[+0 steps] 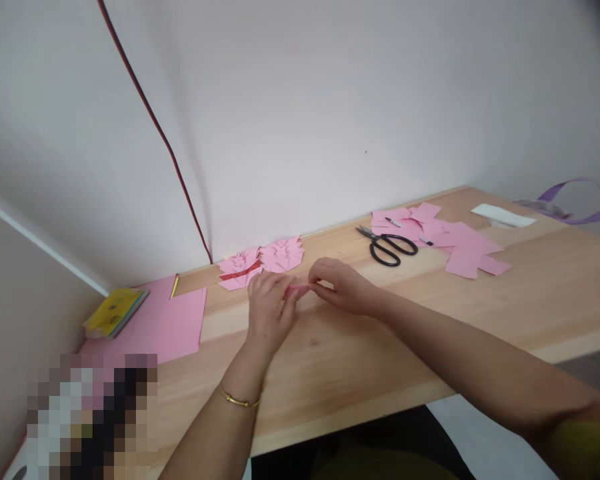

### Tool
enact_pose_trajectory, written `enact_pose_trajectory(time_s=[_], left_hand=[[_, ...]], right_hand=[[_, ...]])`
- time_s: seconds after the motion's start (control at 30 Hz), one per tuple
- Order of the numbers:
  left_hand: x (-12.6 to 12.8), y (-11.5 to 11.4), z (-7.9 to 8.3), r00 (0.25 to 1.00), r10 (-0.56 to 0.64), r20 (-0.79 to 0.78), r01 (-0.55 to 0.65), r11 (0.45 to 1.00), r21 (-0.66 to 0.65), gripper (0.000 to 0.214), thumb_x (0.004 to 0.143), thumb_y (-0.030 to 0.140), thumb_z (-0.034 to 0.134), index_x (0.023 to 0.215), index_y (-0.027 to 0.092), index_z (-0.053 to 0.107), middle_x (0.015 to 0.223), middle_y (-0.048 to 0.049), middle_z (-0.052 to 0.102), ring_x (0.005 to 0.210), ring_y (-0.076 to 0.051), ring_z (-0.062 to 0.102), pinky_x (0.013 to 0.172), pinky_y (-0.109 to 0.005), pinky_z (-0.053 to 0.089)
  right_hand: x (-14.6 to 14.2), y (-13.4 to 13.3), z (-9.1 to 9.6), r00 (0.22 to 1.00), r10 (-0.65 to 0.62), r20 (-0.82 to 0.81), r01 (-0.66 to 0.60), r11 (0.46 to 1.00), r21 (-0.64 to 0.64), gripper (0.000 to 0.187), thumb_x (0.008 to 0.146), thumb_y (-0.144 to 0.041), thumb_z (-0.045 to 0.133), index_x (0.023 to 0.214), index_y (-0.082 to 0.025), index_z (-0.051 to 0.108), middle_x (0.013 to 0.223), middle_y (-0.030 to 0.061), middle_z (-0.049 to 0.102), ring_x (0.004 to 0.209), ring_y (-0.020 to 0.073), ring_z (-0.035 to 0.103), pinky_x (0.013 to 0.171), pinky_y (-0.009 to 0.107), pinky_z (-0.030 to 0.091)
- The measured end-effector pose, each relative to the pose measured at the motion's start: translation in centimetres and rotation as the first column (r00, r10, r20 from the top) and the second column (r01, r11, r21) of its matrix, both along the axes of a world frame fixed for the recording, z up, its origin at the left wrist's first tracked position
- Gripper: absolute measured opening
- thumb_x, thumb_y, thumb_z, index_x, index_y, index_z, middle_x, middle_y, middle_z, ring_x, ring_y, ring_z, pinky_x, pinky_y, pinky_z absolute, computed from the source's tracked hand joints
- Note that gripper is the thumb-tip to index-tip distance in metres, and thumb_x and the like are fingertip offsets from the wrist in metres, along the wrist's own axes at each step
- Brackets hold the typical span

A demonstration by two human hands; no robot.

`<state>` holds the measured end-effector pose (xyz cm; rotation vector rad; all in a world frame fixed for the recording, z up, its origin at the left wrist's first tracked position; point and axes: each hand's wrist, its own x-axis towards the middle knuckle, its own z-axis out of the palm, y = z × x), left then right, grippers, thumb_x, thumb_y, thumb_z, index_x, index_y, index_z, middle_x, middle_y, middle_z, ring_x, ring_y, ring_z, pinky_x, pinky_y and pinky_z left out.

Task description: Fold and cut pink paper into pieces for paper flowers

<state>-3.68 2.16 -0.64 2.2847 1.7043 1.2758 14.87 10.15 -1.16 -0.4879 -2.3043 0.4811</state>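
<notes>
Between both hands, just above the wooden table [325, 373], is a small piece of pink paper [298, 289]. My left hand [271, 303] is closed on its left part, and the fingers cover much of it. With thumb and forefinger, my right hand [343, 287] pinches the other end. Behind my left hand lie folded pink paper pieces [283, 253] with jagged edges, and a red strip [240, 272] rests across some of them. Black-handled scissors [387, 245] lie beyond my right hand, blades pointing left.
Pink paper scraps [460, 243] spread over the right rear of the table, with small pen-like items on them. A white strip [503, 215] lies farther right. Pink sheets [175, 327], a yellow packet [113, 312] and a yellow pencil-like stick [175, 287] are at left. A cable [165, 140] hangs along the wall.
</notes>
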Motion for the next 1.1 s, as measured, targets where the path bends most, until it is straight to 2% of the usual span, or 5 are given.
enact_pose_trajectory(time_s=[0.27, 0.43, 0.6, 0.83, 1.1], left_hand=[[0.4, -0.1, -0.2, 0.990, 0.071, -0.122, -0.076, 0.996, -0.043, 0.012, 0.080, 0.020, 0.057, 0.079, 0.025, 0.068, 0.084, -0.0020, 0.066, 0.094, -0.022, 0.055, 0.109, -0.049, 0.011], [-0.9, 0.5, -0.2, 0.993, 0.068, -0.092, -0.078, 0.991, -0.111, 0.012, 0.071, 0.013, 0.056, 0.069, 0.023, 0.062, 0.076, -0.0006, 0.063, 0.085, -0.020, 0.056, 0.105, -0.048, 0.021], [-2.3, 1.0, 0.2, 0.999, 0.003, 0.033, 0.003, 0.984, -0.179, 0.010, 0.069, 0.014, 0.055, 0.063, 0.021, 0.058, 0.072, -0.0008, 0.061, 0.077, -0.019, 0.055, 0.087, -0.038, 0.039], [-3.0, 0.8, 0.7, 0.990, -0.035, 0.136, 0.069, 0.966, -0.249, 0.010, 0.071, 0.016, 0.055, 0.066, 0.021, 0.062, 0.076, -0.0015, 0.064, 0.079, -0.018, 0.058, 0.084, -0.034, 0.042], [-3.1, 0.8, 1.0, 1.000, -0.012, 0.014, 0.015, 0.971, -0.239, 0.016, 0.071, 0.012, 0.050, 0.069, 0.021, 0.064, 0.078, -0.0010, 0.068, 0.080, -0.018, 0.059, 0.087, -0.034, 0.042]], right_hand=[[-0.4, -0.5, 0.1, 0.998, 0.006, 0.063, -0.012, 0.995, 0.101, 0.012, 0.089, -0.019, 0.047, 0.078, -0.018, 0.053, 0.078, 0.0051, 0.059, 0.074, 0.0156, 0.050, 0.069, 0.028, 0.033], [0.5, 0.4, 0.1, 0.998, -0.010, 0.057, 0.003, 0.992, 0.124, 0.013, 0.088, -0.016, 0.044, 0.077, -0.018, 0.051, 0.078, 0.0053, 0.057, 0.074, 0.0159, 0.049, 0.068, 0.029, 0.032], [1.2, 1.2, 0.5, 0.998, -0.020, 0.060, 0.012, 0.991, 0.134, 0.015, 0.089, -0.017, 0.043, 0.076, -0.018, 0.049, 0.075, 0.0045, 0.056, 0.073, 0.0161, 0.048, 0.067, 0.029, 0.032], [1.7, 1.3, 0.8, 0.998, 0.011, 0.056, -0.012, 1.000, 0.016, 0.014, 0.089, -0.020, 0.045, 0.075, -0.018, 0.050, 0.075, 0.0038, 0.057, 0.071, 0.0150, 0.049, 0.066, 0.028, 0.035], [1.9, 1.3, 0.6, 0.998, 0.021, 0.054, -0.011, 0.984, -0.180, 0.012, 0.086, -0.023, 0.050, 0.075, -0.018, 0.054, 0.075, 0.0028, 0.058, 0.068, 0.0134, 0.051, 0.065, 0.025, 0.039]])
